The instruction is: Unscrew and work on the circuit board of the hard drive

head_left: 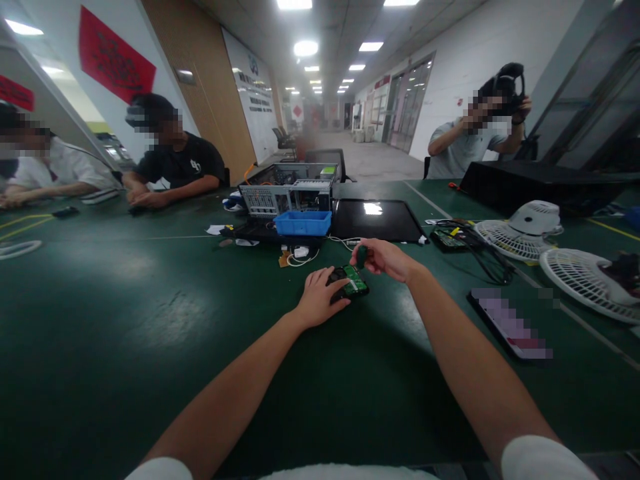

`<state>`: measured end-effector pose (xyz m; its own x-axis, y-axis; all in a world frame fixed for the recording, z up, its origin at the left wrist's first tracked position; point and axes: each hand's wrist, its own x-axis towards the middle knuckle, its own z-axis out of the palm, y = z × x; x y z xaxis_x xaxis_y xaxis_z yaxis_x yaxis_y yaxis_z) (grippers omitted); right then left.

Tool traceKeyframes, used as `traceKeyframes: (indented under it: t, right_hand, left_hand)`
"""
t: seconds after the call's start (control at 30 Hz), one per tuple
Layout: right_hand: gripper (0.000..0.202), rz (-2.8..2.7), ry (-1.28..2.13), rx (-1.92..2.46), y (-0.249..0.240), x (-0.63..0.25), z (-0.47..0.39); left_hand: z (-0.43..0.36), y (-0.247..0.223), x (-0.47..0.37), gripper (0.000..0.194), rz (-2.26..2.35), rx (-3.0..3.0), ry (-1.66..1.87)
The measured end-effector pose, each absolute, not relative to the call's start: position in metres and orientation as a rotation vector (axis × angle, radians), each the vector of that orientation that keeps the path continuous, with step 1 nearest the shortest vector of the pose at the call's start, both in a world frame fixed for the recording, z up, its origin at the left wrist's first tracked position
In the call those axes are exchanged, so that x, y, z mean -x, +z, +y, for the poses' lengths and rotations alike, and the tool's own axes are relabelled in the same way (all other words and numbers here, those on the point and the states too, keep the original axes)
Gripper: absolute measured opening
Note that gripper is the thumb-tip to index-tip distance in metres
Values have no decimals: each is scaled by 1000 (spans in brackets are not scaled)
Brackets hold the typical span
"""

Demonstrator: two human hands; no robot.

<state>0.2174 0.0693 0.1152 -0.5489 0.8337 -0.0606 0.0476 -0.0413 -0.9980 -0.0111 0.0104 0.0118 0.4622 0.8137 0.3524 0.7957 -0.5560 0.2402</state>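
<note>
A small black-edged device with a green circuit board [355, 283] lies on the table in front of me. My left hand [320, 297] grips it from the left, with the fingers over its far side and the thumb along the near side, covering its left part. Just above the device's far right corner, my right hand [383, 259] is closed in a pinch. Between its thumb and fingers shows a small dark green object [361, 257]; its lower end and exact kind are hard to make out.
Beyond my hands are a blue tray [303, 223], an open computer case [287, 190] and a black flat panel [377, 220]. At right lie a phone [507, 323], white fan parts [593, 280], cables and another circuit board [450, 239]. Several people sit around the green table [150, 313].
</note>
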Motion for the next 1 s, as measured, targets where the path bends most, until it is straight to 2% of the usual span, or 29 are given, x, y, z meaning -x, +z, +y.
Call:
traceKeyframes:
  t: [0.17,0.4,1.0]
  right_hand:
    - [30,-1656,1605,953,116,-218,68]
    - [30,-1683,1549,986,116,-219,72]
    - [29,-1634,1680,868,122,-221,62]
  left_hand:
    - [11,10,10,54,1465,-2651,689]
    - [12,10,11,55,1452,-2643,683]
    - [10,12,11,54,1452,-2632,685]
